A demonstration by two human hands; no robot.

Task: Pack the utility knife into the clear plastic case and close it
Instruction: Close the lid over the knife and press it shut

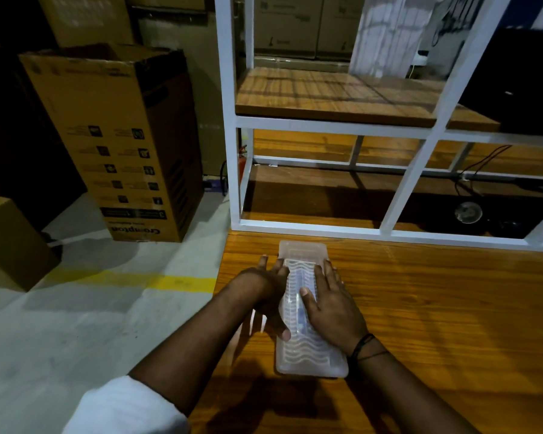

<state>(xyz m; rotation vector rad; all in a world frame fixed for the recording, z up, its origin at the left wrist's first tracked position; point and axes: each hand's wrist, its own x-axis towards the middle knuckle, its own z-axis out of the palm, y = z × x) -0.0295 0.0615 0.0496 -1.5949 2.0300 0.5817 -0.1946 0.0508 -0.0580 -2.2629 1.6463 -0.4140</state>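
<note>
The clear plastic case point(308, 355) lies lengthwise on the wooden table point(436, 308), near its left edge, with its wavy-ribbed lid down. Through the lid a dark, long shape shows, the utility knife point(299, 303). My left hand point(271, 294) lies along the case's left side, thumb on the lid. My right hand point(333, 308) rests flat on the right half of the lid, thumb pressing its middle. Both hands grip the case from its two sides.
A white metal shelf frame point(326, 228) with wooden boards stands at the table's far edge. Left of the table is grey floor with a yellow line point(176, 281) and a tall cardboard box point(116, 145). Cables and a dark round object point(468, 212) lie under the shelf.
</note>
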